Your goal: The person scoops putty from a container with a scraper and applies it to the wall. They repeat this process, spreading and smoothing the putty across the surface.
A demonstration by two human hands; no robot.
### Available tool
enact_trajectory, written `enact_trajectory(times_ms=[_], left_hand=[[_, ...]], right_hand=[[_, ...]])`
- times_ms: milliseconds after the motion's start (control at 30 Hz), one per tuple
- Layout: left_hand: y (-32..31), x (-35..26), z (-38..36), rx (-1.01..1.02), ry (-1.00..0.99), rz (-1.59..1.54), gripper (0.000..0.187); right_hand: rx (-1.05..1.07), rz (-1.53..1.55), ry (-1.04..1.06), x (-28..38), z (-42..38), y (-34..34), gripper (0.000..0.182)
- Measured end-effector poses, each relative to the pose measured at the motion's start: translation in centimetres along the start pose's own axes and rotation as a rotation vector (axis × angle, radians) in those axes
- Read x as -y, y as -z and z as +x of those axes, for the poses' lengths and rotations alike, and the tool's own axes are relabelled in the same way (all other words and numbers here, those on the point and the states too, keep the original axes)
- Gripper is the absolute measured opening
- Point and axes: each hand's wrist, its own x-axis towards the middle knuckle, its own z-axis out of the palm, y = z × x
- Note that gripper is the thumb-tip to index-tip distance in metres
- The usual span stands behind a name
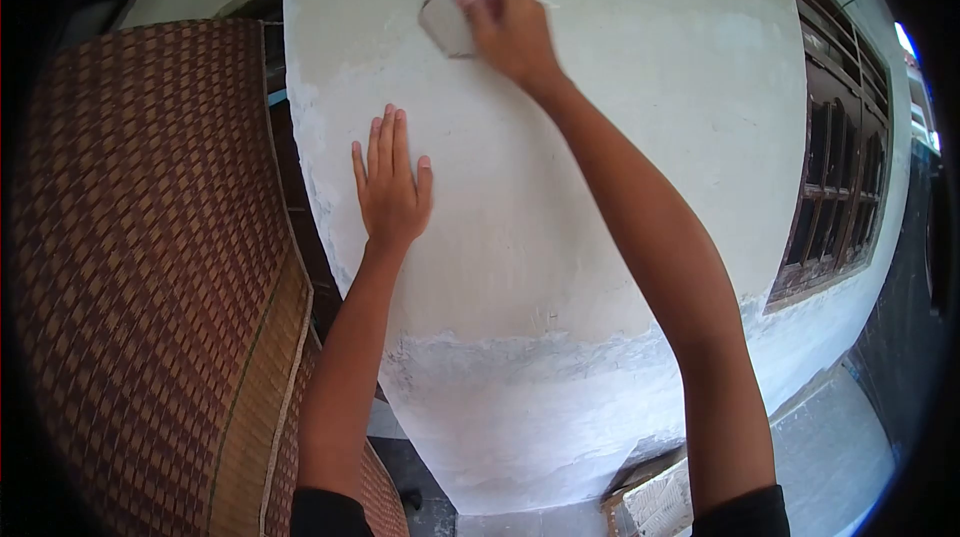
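Observation:
My right hand (518, 37) grips a piece of sandpaper (447, 22) high on the pale plastered wall (620, 187). Its reddish-brown part is folded under my fingers, and a dusty whitish part spreads out to the left. Lower and to the left, my left hand (392, 195) lies flat against the same wall with its fingers stretched upward. Nothing is in that hand. Just left of it runs the wall's rough vertical edge.
A brown woven bamboo screen (160, 237) fills the left side. On the right is a wooden window with bars (840, 157). A box-like container with whitish residue (655, 502) sits at the wall's foot, near a grey ledge (830, 447).

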Motion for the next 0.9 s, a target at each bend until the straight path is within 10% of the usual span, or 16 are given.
enact_trajectory(times_ms=[300, 500, 567, 900], left_hand=[[-0.5, -0.4, -0.1, -0.029, 0.008, 0.04, 0.06], [-0.4, 0.0, -0.1, -0.021, -0.001, 0.021, 0.061], [-0.2, 0.3, -0.1, -0.011, -0.008, 0.013, 0.061], [-0.1, 0.0, -0.1, -0.02, 0.013, 0.034, 0.061]], right_hand=[[-0.562, -0.089, -0.659, -6.8, 3.2, 10.4, 0.036], [-0.248, 0.112, -0.03, -1.9, 2.2, 2.4, 0.038], [0.042, -0.006, -0.112, -0.1, 1.5, 1.2, 0.042], [-0.615, -0.129, -0.537, -8.9, 1.7, 11.4, 0.041]])
